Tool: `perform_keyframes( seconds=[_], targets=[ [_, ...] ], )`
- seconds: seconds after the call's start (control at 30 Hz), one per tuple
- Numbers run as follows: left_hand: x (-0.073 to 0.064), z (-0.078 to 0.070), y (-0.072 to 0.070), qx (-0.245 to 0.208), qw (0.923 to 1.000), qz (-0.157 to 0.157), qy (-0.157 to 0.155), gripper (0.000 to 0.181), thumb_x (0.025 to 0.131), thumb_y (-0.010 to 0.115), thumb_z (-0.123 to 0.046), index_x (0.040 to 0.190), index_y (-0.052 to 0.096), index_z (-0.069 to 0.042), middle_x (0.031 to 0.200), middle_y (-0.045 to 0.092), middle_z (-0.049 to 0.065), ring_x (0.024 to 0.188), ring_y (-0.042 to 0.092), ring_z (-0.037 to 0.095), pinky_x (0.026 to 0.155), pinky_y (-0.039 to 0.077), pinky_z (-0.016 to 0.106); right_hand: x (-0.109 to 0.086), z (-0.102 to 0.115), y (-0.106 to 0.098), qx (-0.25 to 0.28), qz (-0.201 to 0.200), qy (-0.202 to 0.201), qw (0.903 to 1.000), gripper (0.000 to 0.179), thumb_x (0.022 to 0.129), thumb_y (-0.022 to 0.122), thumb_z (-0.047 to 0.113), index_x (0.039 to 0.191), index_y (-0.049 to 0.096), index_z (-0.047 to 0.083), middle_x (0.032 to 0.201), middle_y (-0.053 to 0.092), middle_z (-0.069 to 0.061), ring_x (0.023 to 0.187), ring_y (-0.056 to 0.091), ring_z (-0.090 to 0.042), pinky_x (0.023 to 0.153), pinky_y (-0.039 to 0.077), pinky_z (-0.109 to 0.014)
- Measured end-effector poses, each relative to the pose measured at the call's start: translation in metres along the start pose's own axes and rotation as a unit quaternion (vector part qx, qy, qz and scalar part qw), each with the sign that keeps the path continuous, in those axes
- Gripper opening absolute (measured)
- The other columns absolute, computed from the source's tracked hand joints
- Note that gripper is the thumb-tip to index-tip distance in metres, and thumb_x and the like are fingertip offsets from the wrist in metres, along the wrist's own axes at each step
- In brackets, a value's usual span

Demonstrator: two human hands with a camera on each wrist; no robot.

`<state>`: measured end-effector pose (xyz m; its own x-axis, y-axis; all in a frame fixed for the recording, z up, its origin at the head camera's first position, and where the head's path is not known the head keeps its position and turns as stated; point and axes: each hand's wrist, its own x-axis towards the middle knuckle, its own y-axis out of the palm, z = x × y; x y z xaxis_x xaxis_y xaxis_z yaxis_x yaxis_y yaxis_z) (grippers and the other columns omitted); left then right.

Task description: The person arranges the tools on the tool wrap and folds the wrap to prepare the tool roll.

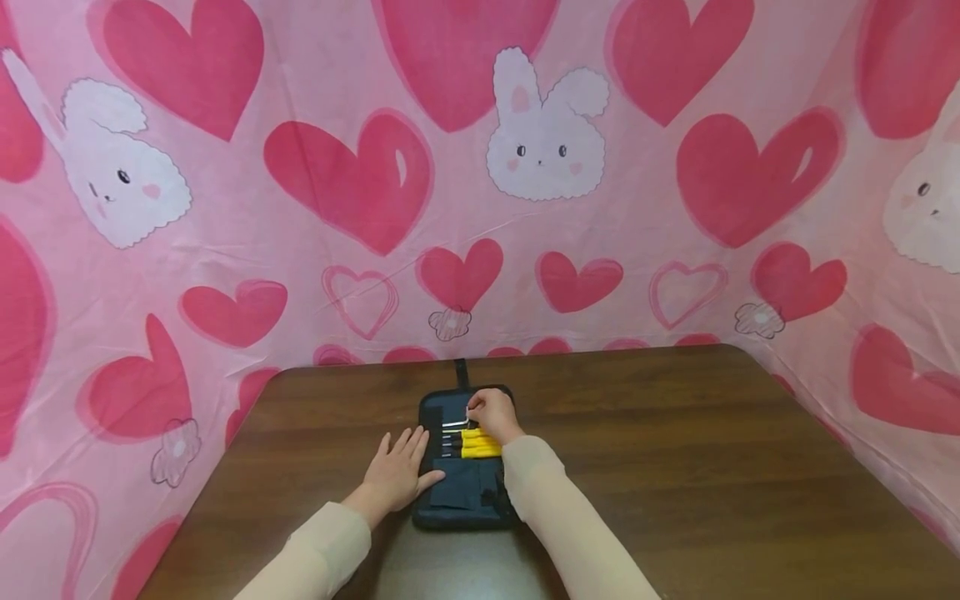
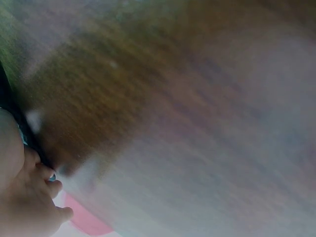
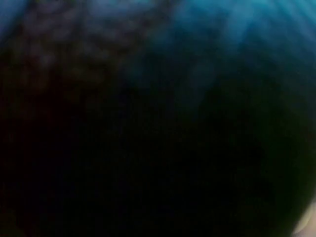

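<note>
A black tool case [image 1: 457, 521] lies unfolded on the table, with yellow-handled screwdrivers [image 1: 480, 443] side by side in its middle. Along the case's left edge rests my left hand [image 1: 393, 475], fingers spread and thumb over the rim; the left wrist view catches part of this hand [image 2: 34, 197] by the dark edge. Above the yellow handles, my right hand [image 1: 495, 414] pinches a thin silver metal tool [image 1: 456, 425], which looks bent near the fingertips; its exact kind is too small to tell. The right wrist view is mostly dark and blurred.
The case sits on a brown wooden table [image 1: 675, 467]. A black strap [image 1: 462, 372] reaches from its top toward the table's back edge. A black pocket flap [image 1: 453, 483] covers the lower part inside. Pink heart-patterned cloth [image 1: 465, 208] hangs behind and at both sides.
</note>
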<state>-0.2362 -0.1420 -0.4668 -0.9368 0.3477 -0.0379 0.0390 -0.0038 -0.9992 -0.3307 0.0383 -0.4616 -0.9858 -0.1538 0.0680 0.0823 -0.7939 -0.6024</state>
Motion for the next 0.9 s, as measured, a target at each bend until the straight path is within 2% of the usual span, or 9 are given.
perform_keyframes(
  seconds=[0.33, 0.5, 0.67, 0.77, 0.9],
  targets=[
    [0.0003, -0.0014, -0.0011, -0.003, 1.0000, 0.004, 0.000, 0.074, 0.089, 0.044, -0.056, 0.138, 0.039, -0.001, 0.142, 0.037, 0.014, 0.130, 0.031, 0.032, 0.105, 0.017, 0.054, 0.0000, 0.0036, 0.0002, -0.026, 0.003, 0.029, 0.9992, 0.004, 0.083, 0.068, 0.007, 0.085, 0.070, 0.005, 0.079, 0.060, -0.002, 0.069, 0.052, -0.018, 0.069, 0.050, -0.030],
    [0.0008, -0.0012, -0.0006, 0.003, 1.0000, 0.004, 0.000, 0.074, 0.089, 0.043, -0.057, 0.138, 0.039, -0.002, 0.143, 0.036, 0.013, 0.131, 0.030, 0.032, 0.105, 0.016, 0.054, -0.0005, 0.0026, -0.0007, -0.029, 0.006, 0.019, 0.9994, 0.004, 0.084, 0.067, 0.007, 0.085, 0.070, 0.005, 0.080, 0.061, -0.002, 0.070, 0.053, -0.018, 0.070, 0.050, -0.031],
    [0.0019, -0.0005, -0.0010, 0.019, 0.9998, 0.006, -0.009, 0.076, 0.089, 0.042, -0.058, 0.139, 0.037, -0.001, 0.143, 0.035, 0.013, 0.131, 0.030, 0.031, 0.105, 0.015, 0.054, -0.0013, 0.0018, -0.0017, -0.029, 0.045, 0.000, 0.9985, 0.013, 0.081, 0.071, 0.010, 0.090, 0.064, 0.003, 0.078, 0.057, -0.004, 0.067, 0.052, -0.017, 0.064, 0.048, -0.030],
    [0.0022, -0.0002, -0.0005, 0.019, 0.9997, 0.005, -0.013, 0.076, 0.089, 0.042, -0.058, 0.139, 0.037, -0.001, 0.143, 0.035, 0.014, 0.131, 0.029, 0.032, 0.105, 0.015, 0.054, -0.0020, 0.0027, -0.0023, -0.034, 0.069, 0.004, 0.9970, 0.021, 0.079, 0.073, 0.011, 0.093, 0.059, 0.003, 0.077, 0.053, -0.004, 0.067, 0.049, -0.018, 0.063, 0.046, -0.030],
    [0.0030, 0.0002, 0.0023, 0.017, 0.9998, 0.007, -0.011, 0.076, 0.089, 0.042, -0.058, 0.139, 0.037, -0.001, 0.143, 0.035, 0.014, 0.131, 0.029, 0.032, 0.105, 0.015, 0.054, -0.0025, 0.0039, -0.0026, -0.048, 0.073, 0.008, 0.9961, 0.021, 0.079, 0.073, 0.009, 0.092, 0.057, 0.003, 0.077, 0.052, -0.004, 0.067, 0.049, -0.018, 0.064, 0.047, -0.030]
  ],
)
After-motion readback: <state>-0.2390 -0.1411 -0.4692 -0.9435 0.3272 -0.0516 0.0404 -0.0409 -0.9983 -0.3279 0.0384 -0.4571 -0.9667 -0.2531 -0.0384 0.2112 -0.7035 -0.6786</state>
